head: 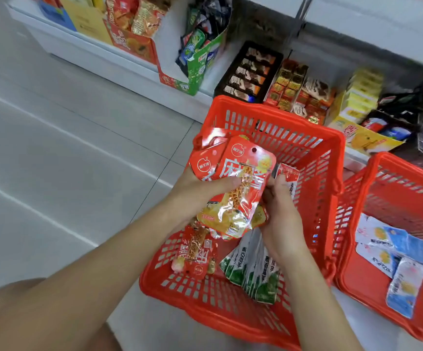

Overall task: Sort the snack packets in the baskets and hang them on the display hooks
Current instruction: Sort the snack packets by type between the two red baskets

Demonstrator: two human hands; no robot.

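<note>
The left hand (200, 188) clasps a fanned stack of glossy red foil snack packets (240, 188), thumb across the front, above the slotted red plastic basket (306, 140). Touching the stack's right edge, the right hand (281, 216) pinches a small crinkled red packet (288, 173). Blue-and-white sachets (403, 252) lie in the neighbouring red basket (397, 165).

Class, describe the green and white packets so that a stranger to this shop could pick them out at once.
Start at the left red basket, the one under both hands. On its floor, just below the right hand, lies a fanned bunch of green and white packets. Every other packet in that basket is red, including the red packets held above.
</note>
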